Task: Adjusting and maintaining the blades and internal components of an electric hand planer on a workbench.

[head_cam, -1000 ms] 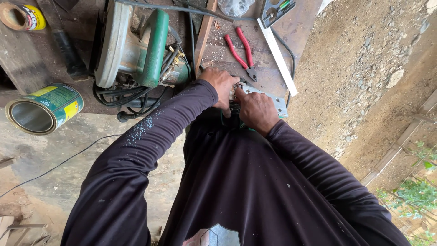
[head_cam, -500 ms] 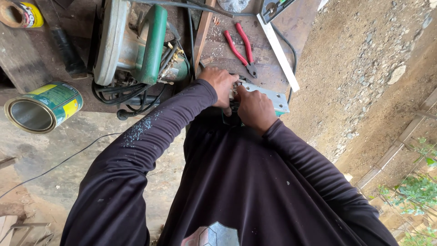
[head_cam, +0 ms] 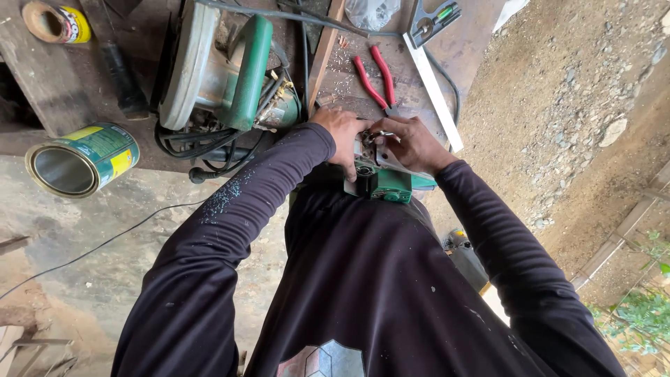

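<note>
At the near edge of the worn wooden workbench (head_cam: 63, 91), the left hand (head_cam: 340, 132) and right hand (head_cam: 412, 143) both clasp a small green power tool with a metal plate (head_cam: 382, 180), fingers closed around its top. The work looks mid-way, the tool not yet released. Red-handled pliers (head_cam: 375, 80) lie just beyond.

Both hands (head_cam: 380, 143) close together, fingers curled.
</note>
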